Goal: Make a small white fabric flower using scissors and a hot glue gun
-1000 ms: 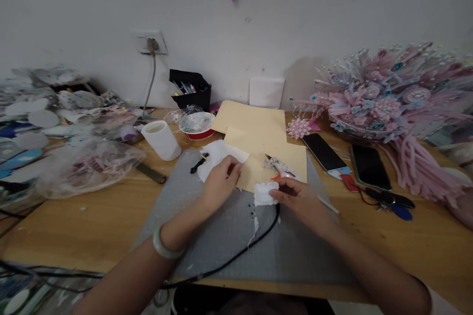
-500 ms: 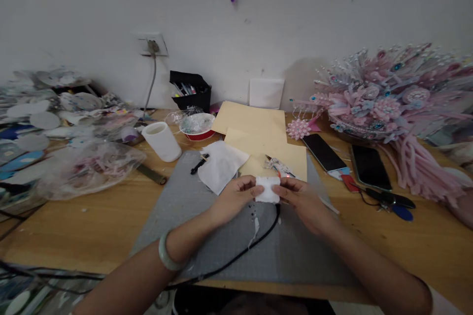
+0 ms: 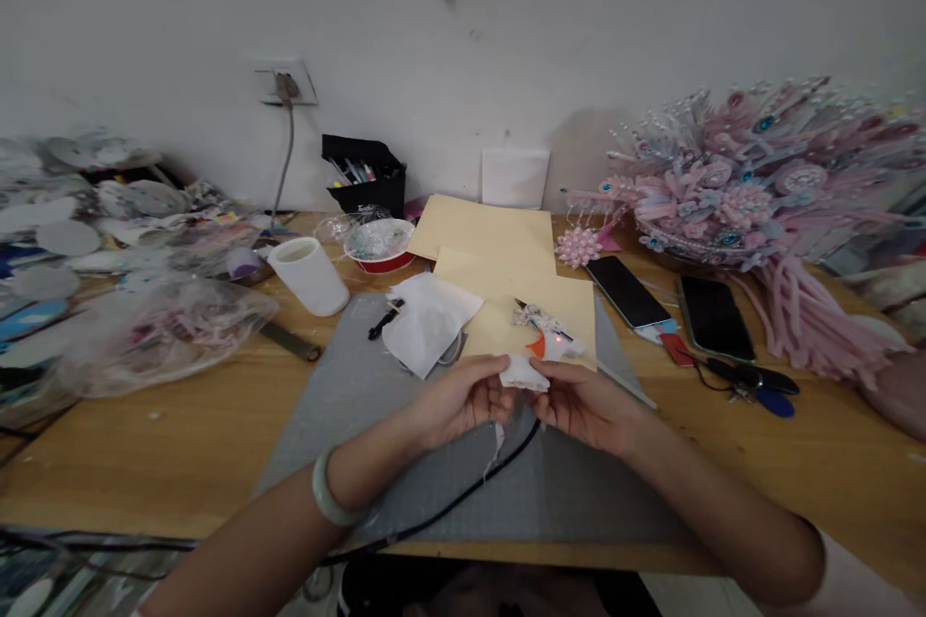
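OK, left hand (image 3: 463,400) is pinching the left edge of the small white piece (image 3: 524,373), thumb on top, fingers curling under. Right hand (image 3: 589,400) is pinching its right edge much the same way. Piece is sitting tilted between them, above the far half of the gray mat (image 3: 579,492); its rough near edge is showing. I'm reading this as a check-the-edge step; no tool is touching it. Next move is probably calling for one hand holding the piece while the other is freeing up. Right fingers are sitting near the orange-and-white tool (image 3: 554,347), which is lying at the mat's far side, red light glowing: mind that. Black cable (image 3: 463,506) is crossing the mat's near half; can't tell where it's ending. White sheet (image 3: 428,323) is lying on the mat's far left. Tan sheets (image 3: 499,241) are extending past the mat's far edge.
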`<state>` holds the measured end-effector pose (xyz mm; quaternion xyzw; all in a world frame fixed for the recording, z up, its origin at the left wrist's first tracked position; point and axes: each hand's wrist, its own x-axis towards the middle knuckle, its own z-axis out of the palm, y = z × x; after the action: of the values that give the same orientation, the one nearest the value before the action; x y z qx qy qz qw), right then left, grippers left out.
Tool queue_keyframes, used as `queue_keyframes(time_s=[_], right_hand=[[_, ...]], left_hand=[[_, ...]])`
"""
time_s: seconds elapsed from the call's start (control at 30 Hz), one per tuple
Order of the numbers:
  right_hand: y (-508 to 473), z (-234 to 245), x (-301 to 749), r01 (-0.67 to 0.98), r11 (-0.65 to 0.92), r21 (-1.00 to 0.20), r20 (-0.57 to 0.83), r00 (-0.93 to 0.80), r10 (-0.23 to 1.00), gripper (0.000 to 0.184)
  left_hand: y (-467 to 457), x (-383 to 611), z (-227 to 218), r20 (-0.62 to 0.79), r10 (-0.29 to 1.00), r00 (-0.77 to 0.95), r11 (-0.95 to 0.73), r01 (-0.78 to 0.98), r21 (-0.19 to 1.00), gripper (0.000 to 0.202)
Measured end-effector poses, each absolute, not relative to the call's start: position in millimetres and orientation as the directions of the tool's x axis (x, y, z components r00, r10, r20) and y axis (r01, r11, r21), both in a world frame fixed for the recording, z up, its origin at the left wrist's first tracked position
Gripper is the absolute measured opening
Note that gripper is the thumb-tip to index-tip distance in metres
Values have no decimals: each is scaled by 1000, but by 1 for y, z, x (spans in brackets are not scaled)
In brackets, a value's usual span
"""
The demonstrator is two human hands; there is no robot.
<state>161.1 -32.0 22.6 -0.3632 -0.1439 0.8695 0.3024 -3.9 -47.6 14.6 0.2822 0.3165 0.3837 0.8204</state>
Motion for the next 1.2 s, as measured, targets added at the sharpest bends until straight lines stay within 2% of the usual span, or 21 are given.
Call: queue_keyframes(time_s=[0.13,0.23,0.3,0.4,0.5,0.57,0.63,0.73,0.97,1.2], right_hand=[[-32,19,161,-420,-812,-404,-558,-590,583,6],[-32,18,160,-431,-794,-428,-556,-567,608,6],[-33,19,159,-412,-772,-484,-553,-540,635,6],[-34,21,159,-342,-653,-675,-472,-480,739,11],[-34,20,160,-256,-403,-879,-285,-397,873,15],[-33,19,162,-185,-255,-949,-180,-349,920,16],[-32,19,163,-108,-162,-981,-120,-325,938,18],[-32,21,164,-22,-89,-996,-77,-319,945,19],[-36,31,162,108,-48,-993,-86,-389,917,24],[-40,30,164,44,-114,-993,-122,-431,894,26]], left_hand=[[-48,-3,12,-343,766,544,623,-498,603,22],[-48,-2,10,-371,758,536,639,-499,585,19],[-48,-1,10,-372,779,504,612,-486,624,17],[-48,0,9,-283,862,420,453,-390,802,21],[-47,-3,8,-106,939,327,169,-169,971,28],[-48,-4,6,-16,956,292,25,-28,999,27],[-48,-5,4,16,960,280,-29,41,999,28],[-49,-4,4,9,960,280,-21,39,999,31],[-48,-3,9,-43,957,286,60,-53,997,33],[-52,-4,5,-109,933,342,156,-113,981,30]])
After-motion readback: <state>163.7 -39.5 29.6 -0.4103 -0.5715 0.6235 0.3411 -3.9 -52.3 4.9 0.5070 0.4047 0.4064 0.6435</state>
